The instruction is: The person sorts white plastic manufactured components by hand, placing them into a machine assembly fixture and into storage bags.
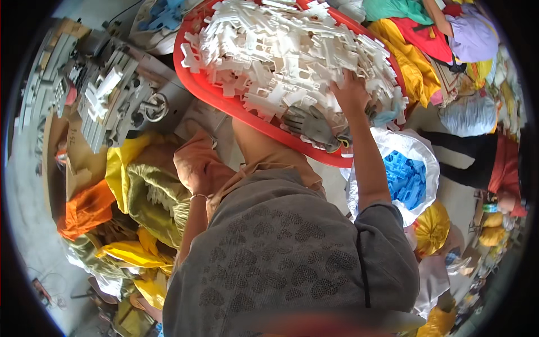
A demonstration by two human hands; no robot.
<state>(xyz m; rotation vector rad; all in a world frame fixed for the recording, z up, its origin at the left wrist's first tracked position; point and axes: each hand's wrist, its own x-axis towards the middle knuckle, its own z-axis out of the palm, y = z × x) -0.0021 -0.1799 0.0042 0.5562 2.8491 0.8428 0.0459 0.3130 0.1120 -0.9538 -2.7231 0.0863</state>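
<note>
My right hand (350, 92) reaches out over a heap of white plastic parts (281, 45). Its fingers look spread, with the tips down among the pieces; no piece can be made out in its grasp. The heap fills a large red tub (255, 124) in front of me. A grey work glove (310, 122) lies on the parts by the near rim, left of my right forearm. Down at my left side, my left forearm (192, 227) ends at a bracelet beside my orange-brown trousers (193, 160); the fingers of that hand are hidden.
A white sack (429, 163) of blue plastic parts (405, 180) stands right of the tub. Yellow and olive sacks (149, 185) crowd the left, below a metal machine with a handwheel (155, 106). Another person (502, 168) is at the right; a further person's arm (438, 17) shows at the upper right.
</note>
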